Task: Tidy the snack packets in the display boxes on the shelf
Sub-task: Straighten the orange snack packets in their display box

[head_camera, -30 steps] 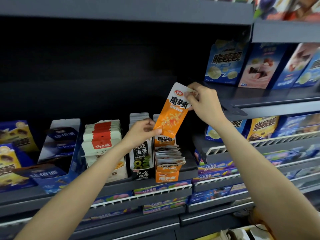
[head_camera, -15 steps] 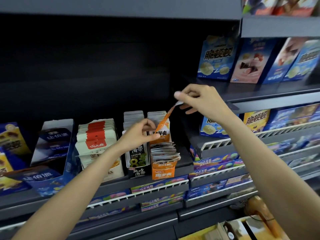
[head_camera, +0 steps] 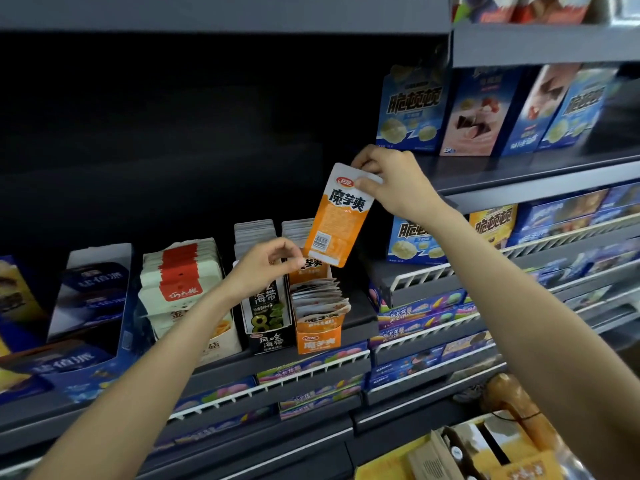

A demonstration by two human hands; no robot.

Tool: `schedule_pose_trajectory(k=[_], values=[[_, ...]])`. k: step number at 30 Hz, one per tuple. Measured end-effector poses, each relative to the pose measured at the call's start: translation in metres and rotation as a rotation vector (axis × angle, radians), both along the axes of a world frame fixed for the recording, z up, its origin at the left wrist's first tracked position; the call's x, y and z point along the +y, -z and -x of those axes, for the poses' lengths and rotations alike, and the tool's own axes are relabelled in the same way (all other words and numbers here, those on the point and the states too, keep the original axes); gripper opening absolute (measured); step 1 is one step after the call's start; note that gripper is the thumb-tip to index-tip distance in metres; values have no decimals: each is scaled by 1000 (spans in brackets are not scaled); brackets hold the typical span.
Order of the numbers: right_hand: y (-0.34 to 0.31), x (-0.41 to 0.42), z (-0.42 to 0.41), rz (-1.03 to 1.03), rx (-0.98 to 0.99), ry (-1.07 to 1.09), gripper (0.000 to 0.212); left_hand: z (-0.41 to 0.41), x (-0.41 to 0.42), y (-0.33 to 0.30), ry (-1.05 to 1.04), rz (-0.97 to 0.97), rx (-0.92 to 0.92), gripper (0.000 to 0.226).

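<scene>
An orange and white snack packet (head_camera: 337,216) hangs upright above the orange display box (head_camera: 320,341), its barcode side facing me. My right hand (head_camera: 388,181) pinches its top white edge. My left hand (head_camera: 266,265) pinches its lower left corner, in front of the black seaweed display box (head_camera: 266,336). The orange box holds several more packets (head_camera: 320,299), fanned and leaning forward. More packets stand in rows behind both boxes.
A white and red packet box (head_camera: 183,289) stands to the left, with blue cake boxes (head_camera: 86,299) beyond it. Blue snack boxes (head_camera: 412,105) fill the right-hand shelves. White wire rails (head_camera: 311,370) front the lower shelves. A yellow box (head_camera: 485,452) sits at bottom right.
The packet has turned over between my hands, from its front face, through edge-on, to its barcode side. Both hands keep their grip and the view has shifted slightly.
</scene>
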State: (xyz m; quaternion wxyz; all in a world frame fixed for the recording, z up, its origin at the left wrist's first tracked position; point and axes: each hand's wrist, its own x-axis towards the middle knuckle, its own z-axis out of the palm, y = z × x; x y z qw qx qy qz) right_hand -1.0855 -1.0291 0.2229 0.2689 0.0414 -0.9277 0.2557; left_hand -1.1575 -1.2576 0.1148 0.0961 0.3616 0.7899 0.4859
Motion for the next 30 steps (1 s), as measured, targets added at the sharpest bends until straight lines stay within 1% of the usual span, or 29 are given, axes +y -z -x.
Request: schedule_pose_trajectory(k=[5, 10, 11, 13, 16, 23, 26, 28, 29, 30], values=[[-4, 1, 5, 41, 34, 46, 23, 0, 1, 3, -51, -77, -48, 20], [-6, -1, 1, 68, -11, -8, 23, 1, 5, 5, -98, -108, -125, 31], [-6, -1, 0, 81, -26, -23, 22, 1, 5, 6, -94, -92, -106, 31], [-6, -2, -1, 94, -42, -39, 21, 2, 4, 7, -79, -66, -57, 20], [-4, -3, -1, 91, -36, -23, 21, 2, 2, 7, -37, -92, -54, 6], [-1, -1, 4, 83, -12, 25, 23, -2, 0, 5, -4, -116, -56, 6], [-4, -4, -1, 78, 1, -57, 22, -1, 0, 6, -19, -103, -48, 5], [-9, -7, -9, -16, 5, -107, 14, 2, 1, 9, -29, -84, -36, 5], [-13, -8, -14, -35, -26, -127, 17, 2, 2, 10, -28, -74, -32, 5], [-19, -8, -19, -2, -92, -153, 23, 3, 3, 11, -31, -59, -30, 5]])
